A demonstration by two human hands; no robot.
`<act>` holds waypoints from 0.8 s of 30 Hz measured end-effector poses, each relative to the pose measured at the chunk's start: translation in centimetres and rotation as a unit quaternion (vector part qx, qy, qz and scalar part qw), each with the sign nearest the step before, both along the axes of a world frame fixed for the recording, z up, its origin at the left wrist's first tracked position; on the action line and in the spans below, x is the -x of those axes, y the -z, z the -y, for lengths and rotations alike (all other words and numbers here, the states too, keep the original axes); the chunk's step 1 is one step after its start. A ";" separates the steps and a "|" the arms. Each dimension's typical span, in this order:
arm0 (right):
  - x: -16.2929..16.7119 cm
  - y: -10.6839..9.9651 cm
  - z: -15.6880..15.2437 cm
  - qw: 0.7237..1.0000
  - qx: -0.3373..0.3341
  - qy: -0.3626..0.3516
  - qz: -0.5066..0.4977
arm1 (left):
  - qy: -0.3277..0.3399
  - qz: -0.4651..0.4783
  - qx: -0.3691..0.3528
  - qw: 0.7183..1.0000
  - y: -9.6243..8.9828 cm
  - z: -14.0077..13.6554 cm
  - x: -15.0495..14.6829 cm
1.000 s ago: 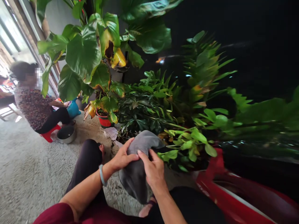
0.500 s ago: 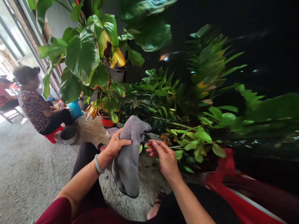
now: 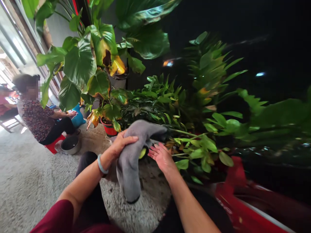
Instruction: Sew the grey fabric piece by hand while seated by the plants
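Observation:
My left hand (image 3: 122, 140), with a pale bangle at the wrist, grips a soft grey cloth (image 3: 131, 161) with the thumb on top. The cloth hangs in folds over the concrete floor and has a dark edge at its lower end. Behind its right side shows part of a yellow-green thing with a dark rim (image 3: 143, 153); its kind I cannot make out. Just right of that, my right hand (image 3: 161, 157) is open, palm turned partly up and fingers stretched toward the cloth. Whether its fingertips touch anything is unclear.
Leafy potted plants stand ahead, one in a red pot (image 3: 109, 128). At the left a person (image 3: 36, 119) sits on a red stool (image 3: 55, 144) beside a metal basin (image 3: 71, 144). A red object (image 3: 245, 200) lies at my right.
The cloth's upper right part has swung further out to the right, baring more of the yellow-green thing. My right hand has moved slightly left and down and its fingers have spread.

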State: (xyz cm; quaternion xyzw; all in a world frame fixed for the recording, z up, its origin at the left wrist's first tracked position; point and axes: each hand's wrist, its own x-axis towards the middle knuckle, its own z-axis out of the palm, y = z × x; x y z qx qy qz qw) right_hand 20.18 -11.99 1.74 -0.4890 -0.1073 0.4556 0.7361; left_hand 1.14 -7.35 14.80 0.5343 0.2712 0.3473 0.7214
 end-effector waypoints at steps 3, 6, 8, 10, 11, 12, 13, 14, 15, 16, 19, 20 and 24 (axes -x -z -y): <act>-0.9 -0.8 -1.8 1.000 -0.010 0.005 -0.027 | -0.029 0.050 -0.045 0.997 -3.2 -2.2 -0.4; -2.5 -1.6 -3.0 0.999 -0.011 0.011 -0.042 | -0.033 0.020 -0.023 0.999 -1.6 -2.9 -0.3; -3.5 -1.9 -3.1 0.999 -0.007 0.019 -0.045 | -0.036 -0.038 0.007 0.999 1.4 -2.3 0.4; -4.1 -2.0 -2.7 0.999 -0.002 0.024 -0.044 | -0.011 -0.080 0.052 0.995 3.9 -1.3 1.3; -4.3 -2.0 -2.5 0.999 -0.001 0.024 -0.042 | 0.006 -0.087 0.065 0.994 4.3 -0.9 1.7; -4.3 -2.0 -2.2 0.999 -0.001 0.022 -0.040 | 0.019 -0.086 0.070 0.994 4.1 -0.6 2.0; -4.2 -2.0 -1.9 0.999 -0.003 0.019 -0.038 | 0.026 -0.075 0.061 0.995 3.2 -0.4 2.0; -4.1 -2.1 -1.8 0.999 -0.007 0.016 -0.035 | 0.024 -0.057 0.041 0.997 1.8 -0.4 1.8; -3.9 -2.2 -1.7 0.999 -0.011 0.014 -0.032 | 0.017 -0.032 0.012 0.999 0.0 -0.6 1.4; -3.8 -2.3 -1.7 0.999 -0.016 0.013 -0.029 | 0.014 0.000 -0.022 1.000 -1.9 -1.0 0.7; -3.5 -2.6 -1.8 0.999 -0.033 0.016 -0.018 | -0.010 0.055 -0.082 0.995 -5.8 -2.1 -1.9; -3.5 -2.7 -1.8 0.999 -0.038 0.018 -0.015 | -0.011 0.050 -0.080 0.995 -6.0 -2.3 -2.7; -3.7 -2.4 -1.4 0.998 -0.045 0.030 -0.005 | 0.018 -0.047 -0.008 0.999 -1.4 -1.6 -3.6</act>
